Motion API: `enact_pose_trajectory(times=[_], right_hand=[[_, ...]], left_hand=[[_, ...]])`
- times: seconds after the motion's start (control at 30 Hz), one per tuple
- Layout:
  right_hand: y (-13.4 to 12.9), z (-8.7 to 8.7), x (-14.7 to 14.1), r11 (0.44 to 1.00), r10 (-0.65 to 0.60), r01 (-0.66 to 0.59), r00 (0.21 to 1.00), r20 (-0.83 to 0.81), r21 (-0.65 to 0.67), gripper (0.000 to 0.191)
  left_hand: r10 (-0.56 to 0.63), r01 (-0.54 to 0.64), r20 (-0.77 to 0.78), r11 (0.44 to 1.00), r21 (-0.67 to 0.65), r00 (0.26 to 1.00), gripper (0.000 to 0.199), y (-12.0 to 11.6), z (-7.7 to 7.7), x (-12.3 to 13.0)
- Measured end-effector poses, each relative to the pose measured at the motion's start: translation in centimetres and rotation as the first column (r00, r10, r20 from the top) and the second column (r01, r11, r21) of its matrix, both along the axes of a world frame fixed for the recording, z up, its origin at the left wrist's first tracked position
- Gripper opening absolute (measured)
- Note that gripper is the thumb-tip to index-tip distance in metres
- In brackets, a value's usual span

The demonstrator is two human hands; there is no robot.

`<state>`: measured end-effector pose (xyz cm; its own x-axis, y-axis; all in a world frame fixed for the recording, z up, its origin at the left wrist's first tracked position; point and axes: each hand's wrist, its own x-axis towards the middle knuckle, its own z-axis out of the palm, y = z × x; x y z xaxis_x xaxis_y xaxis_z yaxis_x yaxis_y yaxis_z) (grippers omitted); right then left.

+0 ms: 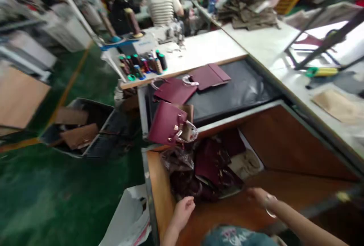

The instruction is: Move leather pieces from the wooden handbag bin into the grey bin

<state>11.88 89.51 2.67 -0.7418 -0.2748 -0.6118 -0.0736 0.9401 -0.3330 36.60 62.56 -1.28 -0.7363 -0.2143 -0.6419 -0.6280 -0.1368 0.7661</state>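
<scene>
My left hand (184,210) is over the left part of an open wooden bin (301,139), its fingers curled in, and nothing shows in them. On the other side of the bin, my right hand (257,196) is smeared by motion, with a bracelet (270,205) at the wrist. Between and beyond both hands lies a heap of dark maroon bag pieces (209,162) with crumpled clear plastic (179,160). A maroon handbag (167,122) with wrapped handles rests at the bin's back left edge. Behind it, another maroon bag piece (176,91) lies on a black surface (236,82).
Thread spools (142,65) and a sewing machine (170,33) stand on the white table (210,46) ahead. A grey crate (105,124) with brown pieces sits on the green floor at left. A person in a striped top (162,5) sits farther back.
</scene>
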Motion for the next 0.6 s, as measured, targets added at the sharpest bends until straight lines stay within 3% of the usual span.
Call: enact_pose_trajectory(times=[0.1, 0.17, 0.23, 0.33, 0.43, 0.5, 0.6], right_hand=[[4.5, -1.8, -0.3, 0.996, -0.012, -0.002, 0.987, 0.158, 0.092, 0.007], [5.3, -3.8, -1.7, 0.994, -0.018, -0.004, 0.979, 0.202, 0.111, 0.013], [5.2, -6.2, -3.2, 0.993, -0.029, 0.003, 0.975, 0.221, 0.116, 0.022], [4.6, -9.9, -4.7, 0.995, -0.014, -0.014, 0.960, 0.281, 0.098, 0.035], [4.0, -13.2, -5.0, 0.998, -0.013, -0.009, 0.937, 0.348, 0.062, 0.042], [3.6, -15.4, -4.7, 0.998, -0.039, 0.021, 0.923, 0.383, 0.051, 0.048], [3.1, -19.0, -3.7, 0.993, -0.117, 0.095, 0.895, 0.431, 0.071, 0.055]], left_hand=[[-0.156, 0.147, 0.136, 0.986, 0.073, 0.978, 0.044, 3.5, -2.8, 3.7], [-0.159, 0.138, 0.231, 0.985, 0.105, 0.960, 0.043, 4.6, -4.2, 5.0], [-0.087, 0.060, 0.299, 0.993, 0.097, 0.950, 0.043, 5.0, -4.8, 4.9], [0.096, -0.124, 0.388, 0.991, 0.048, 0.917, 0.047, 4.6, -4.7, 2.4], [0.253, -0.329, 0.518, 0.942, 0.059, 0.817, 0.045, 3.8, -4.6, -1.5], [0.318, -0.438, 0.578, 0.896, 0.077, 0.751, 0.038, 3.7, -5.0, -3.8], [0.361, -0.506, 0.626, 0.860, 0.063, 0.692, 0.032, 4.7, -6.4, -5.9]])
